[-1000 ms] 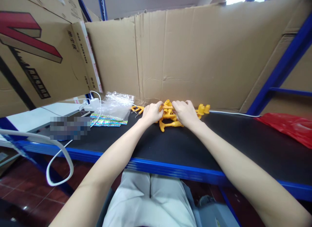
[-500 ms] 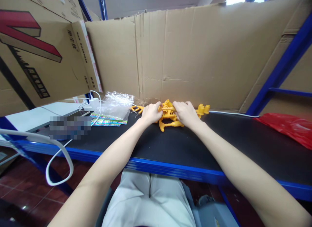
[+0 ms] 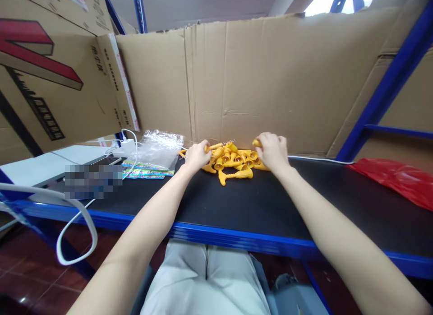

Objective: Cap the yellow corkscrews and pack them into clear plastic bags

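A heap of several small yellow plastic trumpet-shaped parts (image 3: 236, 160) lies on the black shelf top (image 3: 237, 202) against the cardboard back wall. My left hand (image 3: 196, 156) rests at the heap's left edge, its fingers closed on one yellow part (image 3: 213, 147) that sticks out to the right. On the heap's right side my right hand (image 3: 272, 150) has its fingers curled over yellow parts, and one piece (image 3: 256, 143) shows at its fingertips. One longer yellow part (image 3: 235, 175) lies loose in front of the heap.
Clear plastic bags (image 3: 158, 148) over colourful printed cards (image 3: 146, 169) lie left of the heap. A white charger and cable (image 3: 126, 145) sit further left. A red plastic bag (image 3: 399, 179) lies at the right. Cardboard walls (image 3: 270, 80) close the back, and a blue shelf edge (image 3: 237, 236) runs in front.
My hands were together over the middle of the heap; they have spread apart to its left and right sides, uncovering the pile. The view has tilted slightly.
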`<state>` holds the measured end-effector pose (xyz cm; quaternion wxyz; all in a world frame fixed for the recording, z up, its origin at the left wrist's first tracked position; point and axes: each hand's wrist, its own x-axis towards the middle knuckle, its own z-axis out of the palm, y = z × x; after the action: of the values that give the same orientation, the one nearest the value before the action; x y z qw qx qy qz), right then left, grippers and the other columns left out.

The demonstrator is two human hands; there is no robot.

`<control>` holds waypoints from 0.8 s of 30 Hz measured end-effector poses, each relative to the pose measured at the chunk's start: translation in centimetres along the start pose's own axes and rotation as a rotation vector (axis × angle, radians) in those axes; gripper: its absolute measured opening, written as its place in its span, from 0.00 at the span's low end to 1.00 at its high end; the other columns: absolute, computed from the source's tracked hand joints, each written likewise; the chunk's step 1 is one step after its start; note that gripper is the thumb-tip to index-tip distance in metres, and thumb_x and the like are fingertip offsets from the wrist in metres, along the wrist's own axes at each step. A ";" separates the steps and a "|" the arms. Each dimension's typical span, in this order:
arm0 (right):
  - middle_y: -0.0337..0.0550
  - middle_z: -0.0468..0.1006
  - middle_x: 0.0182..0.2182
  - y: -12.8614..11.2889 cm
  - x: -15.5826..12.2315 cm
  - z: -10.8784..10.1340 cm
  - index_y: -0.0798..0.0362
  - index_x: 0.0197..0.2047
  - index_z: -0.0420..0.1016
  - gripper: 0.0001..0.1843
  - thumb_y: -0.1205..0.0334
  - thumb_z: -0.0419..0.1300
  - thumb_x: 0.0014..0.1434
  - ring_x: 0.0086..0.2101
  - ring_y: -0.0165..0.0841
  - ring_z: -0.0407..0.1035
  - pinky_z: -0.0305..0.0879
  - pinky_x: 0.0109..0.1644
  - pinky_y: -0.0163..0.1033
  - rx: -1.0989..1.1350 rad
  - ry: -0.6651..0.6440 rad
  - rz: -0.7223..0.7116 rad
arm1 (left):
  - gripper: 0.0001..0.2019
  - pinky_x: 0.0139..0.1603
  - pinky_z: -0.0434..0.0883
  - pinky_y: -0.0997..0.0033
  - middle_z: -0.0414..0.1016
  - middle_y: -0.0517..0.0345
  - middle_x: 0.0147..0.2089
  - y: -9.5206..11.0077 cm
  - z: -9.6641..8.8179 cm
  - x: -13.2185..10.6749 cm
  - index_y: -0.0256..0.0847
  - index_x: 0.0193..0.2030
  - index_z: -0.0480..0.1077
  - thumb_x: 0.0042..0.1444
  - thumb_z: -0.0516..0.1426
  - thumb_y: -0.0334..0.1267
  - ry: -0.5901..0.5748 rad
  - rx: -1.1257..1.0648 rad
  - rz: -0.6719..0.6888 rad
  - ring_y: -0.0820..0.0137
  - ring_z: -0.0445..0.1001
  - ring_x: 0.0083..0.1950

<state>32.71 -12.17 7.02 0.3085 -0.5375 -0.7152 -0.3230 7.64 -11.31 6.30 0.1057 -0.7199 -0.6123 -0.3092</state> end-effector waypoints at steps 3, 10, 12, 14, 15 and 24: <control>0.53 0.70 0.43 4.6 -0.9 1.4 0.54 0.42 0.72 0.16 0.54 0.53 0.56 0.44 0.43 0.61 0.53 0.45 0.47 0.031 0.054 0.343 | 0.12 0.38 0.66 0.70 0.76 0.52 0.39 -1.5 0.5 0.8 0.45 0.43 0.69 0.54 0.51 0.42 0.050 -0.058 -0.084 0.62 0.73 0.41; 0.49 0.77 0.37 12.0 -4.9 5.4 0.52 0.41 0.76 0.19 0.54 0.61 0.46 0.38 0.42 0.70 0.63 0.38 0.42 0.164 -0.248 0.930 | 0.09 0.38 0.66 0.72 0.76 0.53 0.37 -4.0 2.0 2.0 0.40 0.38 0.71 0.52 0.52 0.35 0.089 -0.265 -0.200 0.67 0.73 0.39; 0.49 0.77 0.39 12.6 -5.5 6.0 0.51 0.42 0.75 0.19 0.55 0.61 0.47 0.41 0.43 0.71 0.64 0.40 0.43 0.171 -0.299 1.008 | 0.09 0.39 0.66 0.72 0.75 0.54 0.37 -4.6 2.5 2.2 0.40 0.37 0.70 0.52 0.51 0.35 0.117 -0.341 -0.202 0.68 0.72 0.38; 0.50 0.76 0.43 12.8 -5.8 6.2 0.50 0.44 0.75 0.19 0.57 0.60 0.47 0.45 0.44 0.69 0.64 0.43 0.45 0.159 -0.346 1.037 | 0.09 0.41 0.67 0.71 0.75 0.54 0.39 -5.2 2.9 2.4 0.40 0.39 0.70 0.52 0.52 0.35 0.144 -0.400 -0.195 0.68 0.72 0.39; 0.51 0.75 0.44 12.8 -5.8 6.2 0.51 0.45 0.74 0.20 0.57 0.60 0.47 0.46 0.45 0.68 0.64 0.45 0.46 0.150 -0.365 1.043 | 0.10 0.43 0.67 0.70 0.74 0.54 0.39 -5.4 3.1 2.5 0.39 0.41 0.69 0.52 0.52 0.36 0.151 -0.421 -0.197 0.68 0.72 0.40; 0.46 0.74 0.47 12.4 -6.0 6.1 0.48 0.40 0.76 0.14 0.57 0.56 0.50 0.49 0.48 0.65 0.58 0.50 0.55 0.128 -0.492 0.880 | 0.21 0.32 0.71 0.73 0.69 0.51 0.46 -5.5 3.1 2.6 0.39 0.51 0.60 0.48 0.55 0.26 0.027 -0.855 -0.459 0.71 0.73 0.37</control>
<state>45.56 -8.09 0.27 0.2702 -0.8280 -0.4910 0.0180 3.57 -6.30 4.13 -0.2624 -0.5413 -0.5719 -0.5578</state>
